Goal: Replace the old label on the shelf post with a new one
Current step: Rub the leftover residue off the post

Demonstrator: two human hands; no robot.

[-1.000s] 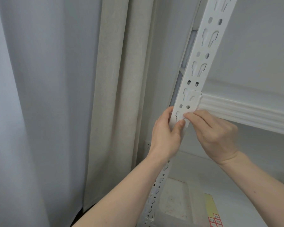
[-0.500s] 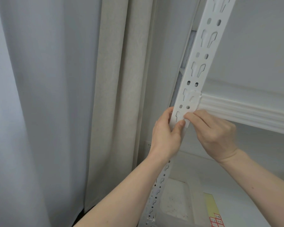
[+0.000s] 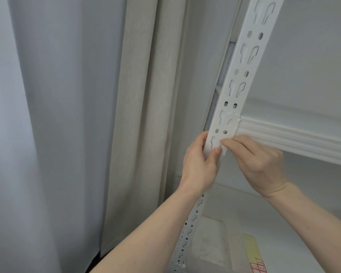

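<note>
The white slotted shelf post (image 3: 242,62) runs from the top right down to the bottom centre. My left hand (image 3: 199,164) wraps the post from the left just below the shelf beam, its thumb pressed on the post's front face. A small white label (image 3: 224,151), barely distinct from the post, lies under that thumb's tip. My right hand (image 3: 258,160) comes in from the right with curled fingers; its index fingertip and thumb pinch at the label's upper right edge. Most of the label is hidden by my fingers.
A white ribbed shelf beam (image 3: 295,138) joins the post on the right. Grey and beige curtains (image 3: 138,115) hang close on the left. Below sit a translucent plastic box (image 3: 211,241) and a yellow sheet with red-bordered stickers (image 3: 258,266).
</note>
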